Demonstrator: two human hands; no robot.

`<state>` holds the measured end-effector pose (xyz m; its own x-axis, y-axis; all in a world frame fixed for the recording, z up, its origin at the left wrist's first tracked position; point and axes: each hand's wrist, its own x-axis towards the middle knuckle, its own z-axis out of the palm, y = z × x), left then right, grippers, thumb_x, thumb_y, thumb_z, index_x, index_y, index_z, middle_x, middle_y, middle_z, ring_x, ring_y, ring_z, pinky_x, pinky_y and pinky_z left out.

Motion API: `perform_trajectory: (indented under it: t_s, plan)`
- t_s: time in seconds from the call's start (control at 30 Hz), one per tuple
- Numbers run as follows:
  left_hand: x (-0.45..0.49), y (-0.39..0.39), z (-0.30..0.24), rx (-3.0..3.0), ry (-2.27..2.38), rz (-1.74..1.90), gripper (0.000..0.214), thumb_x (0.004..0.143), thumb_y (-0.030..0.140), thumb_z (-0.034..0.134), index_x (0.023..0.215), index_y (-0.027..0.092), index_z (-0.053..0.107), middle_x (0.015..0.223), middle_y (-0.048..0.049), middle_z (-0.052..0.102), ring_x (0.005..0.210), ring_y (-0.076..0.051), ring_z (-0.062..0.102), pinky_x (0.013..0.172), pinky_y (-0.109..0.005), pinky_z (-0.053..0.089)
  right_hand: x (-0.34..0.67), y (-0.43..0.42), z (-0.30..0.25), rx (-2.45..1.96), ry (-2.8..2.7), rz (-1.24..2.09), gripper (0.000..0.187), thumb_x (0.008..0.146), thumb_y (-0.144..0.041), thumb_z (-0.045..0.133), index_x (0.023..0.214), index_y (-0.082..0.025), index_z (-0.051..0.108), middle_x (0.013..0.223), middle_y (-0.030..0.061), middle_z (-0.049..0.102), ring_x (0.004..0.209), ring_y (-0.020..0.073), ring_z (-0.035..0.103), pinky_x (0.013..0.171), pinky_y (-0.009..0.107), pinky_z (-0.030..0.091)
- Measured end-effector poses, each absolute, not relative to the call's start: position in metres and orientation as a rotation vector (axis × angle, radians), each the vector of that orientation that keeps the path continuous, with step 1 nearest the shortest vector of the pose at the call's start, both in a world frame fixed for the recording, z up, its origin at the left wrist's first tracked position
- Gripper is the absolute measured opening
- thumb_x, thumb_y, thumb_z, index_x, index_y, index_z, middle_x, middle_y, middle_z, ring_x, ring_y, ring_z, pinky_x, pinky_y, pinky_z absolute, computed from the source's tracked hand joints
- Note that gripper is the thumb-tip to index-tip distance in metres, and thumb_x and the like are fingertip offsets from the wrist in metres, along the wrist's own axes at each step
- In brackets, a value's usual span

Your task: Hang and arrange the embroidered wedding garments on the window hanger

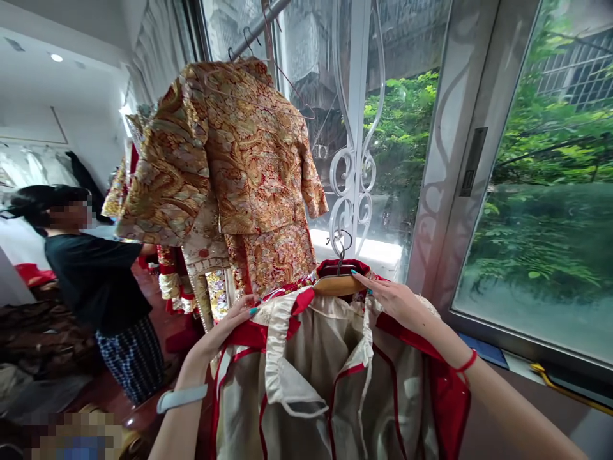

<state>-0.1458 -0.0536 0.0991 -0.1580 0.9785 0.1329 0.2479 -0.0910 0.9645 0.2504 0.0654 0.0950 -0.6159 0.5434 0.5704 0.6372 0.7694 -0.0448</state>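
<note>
A garment [306,345] with a cream lining and red edging hangs in front of me on a wooden hanger [338,285]; its inside faces me. A gathered white strap [276,348] dangles down its front. My left hand [239,316] grips the garment at its left shoulder, thumb on the near side and fingers over the top. At the other shoulder, beside the hanger, my right hand [393,299] is closed on the cloth, its forefinger stretched toward the hanger's wood. The hanger's metal hook [341,246] stands up in front of the window.
A gold brocade jacket [258,153] hangs from a metal rail [261,29] ahead, with more ornate clothes behind it. Window frames [472,160] rise on the right above a sill. A person in a dark top [96,281] stands at left, near brown piles [43,345].
</note>
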Motion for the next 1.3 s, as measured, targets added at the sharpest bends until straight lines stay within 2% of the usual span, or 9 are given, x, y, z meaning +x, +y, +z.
perform_trajectory:
  t_s: [0.23,0.37,0.47,0.73,0.87,0.97,1.07,1.17,1.3]
  plan:
    - [-0.144,-0.053,0.094,1.483,1.482,1.322,0.043,0.061,0.054,0.073,0.089,0.021,0.070,0.070,-0.0025,0.068,0.062,-0.018,0.061,0.058,-0.027,0.050,0.255,0.063,0.101,-0.884,-2.438,-0.262,0.061,0.096,-0.014,0.033,0.151,-0.038,0.024,0.111,0.0053,0.071,0.092,0.0221,0.069,0.072,0.033,0.055]
    - [-0.145,-0.055,0.101,1.613,1.666,1.439,0.039,0.053,0.053,0.077,0.070,0.018,0.073,0.071,-0.0065,0.073,0.068,-0.021,0.063,0.062,-0.027,0.050,0.256,0.062,0.102,-0.843,-2.437,-0.288,0.071,0.088,-0.004,0.036,0.151,-0.036,0.027,0.115,0.0051,0.070,0.093,0.0222,0.069,0.075,0.034,0.056]
    - [-0.139,-0.066,0.115,1.578,1.833,1.578,0.039,0.053,0.052,0.078,0.069,0.017,0.075,0.071,-0.0070,0.074,0.068,-0.024,0.064,0.060,-0.029,0.049,0.255,0.060,0.100,-0.822,-2.421,-0.299,0.074,0.085,-0.002,0.036,0.151,-0.034,0.028,0.110,0.0047,0.072,0.093,0.0220,0.069,0.077,0.034,0.057]
    - [-0.085,-0.087,0.169,1.583,2.325,1.953,0.030,0.073,0.049,0.068,0.079,0.021,0.077,0.076,-0.0047,0.075,0.074,-0.025,0.066,0.067,-0.031,0.044,0.250,0.054,0.089,-0.806,-2.334,-0.319,0.064,0.091,-0.007,0.033,0.152,-0.029,0.029,0.112,0.0071,0.072,0.096,0.0242,0.069,0.078,0.038,0.058]
    - [-0.043,-0.082,0.178,1.855,2.597,1.924,0.025,0.084,0.042,0.062,0.083,0.021,0.075,0.075,-0.0050,0.074,0.068,-0.023,0.063,0.062,-0.028,0.036,0.247,0.051,0.087,-0.811,-2.320,-0.272,0.059,0.094,-0.011,0.033,0.150,-0.028,0.032,0.114,0.0076,0.071,0.100,0.0234,0.069,0.084,0.037,0.057]
    - [-0.020,-0.083,0.158,2.003,2.639,1.805,0.024,0.091,0.038,0.054,0.093,0.023,0.073,0.073,-0.0040,0.072,0.063,-0.020,0.062,0.057,-0.027,0.033,0.243,0.049,0.087,-0.836,-2.283,-0.203,0.058,0.095,-0.012,0.032,0.150,-0.029,0.033,0.116,0.0075,0.070,0.100,0.0231,0.068,0.086,0.037,0.056]
    - [-0.022,-0.090,0.121,2.140,2.526,1.691,0.027,0.093,0.035,0.050,0.114,0.024,0.064,0.094,-0.0066,0.073,0.082,-0.023,0.066,0.066,-0.029,0.041,0.240,0.049,0.090,-0.875,-2.277,-0.114,0.056,0.097,-0.017,0.032,0.151,-0.030,0.031,0.113,0.0071,0.070,0.093,0.0223,0.068,0.082,0.037,0.055]
    - [-0.038,-0.099,0.083,2.199,2.466,1.679,0.040,0.088,0.039,0.055,0.124,0.022,0.054,0.113,-0.0126,0.063,0.103,-0.029,0.060,0.082,-0.038,0.048,0.240,0.049,0.095,-0.878,-2.313,-0.065,0.055,0.098,-0.023,0.036,0.151,-0.032,0.029,0.110,0.0070,0.070,0.086,0.0215,0.066,0.076,0.035,0.054]
    - [-0.032,-0.105,0.043,2.129,2.569,1.612,0.052,0.074,0.048,0.069,0.117,0.022,0.055,0.137,-0.0195,0.039,0.129,-0.041,0.041,0.104,-0.061,0.035,0.242,0.049,0.100,-0.929,-2.312,-0.036,0.053,0.098,-0.024,0.033,0.151,-0.030,0.031,0.083,0.0034,0.070,0.065,0.0182,0.060,0.067,0.030,0.051]
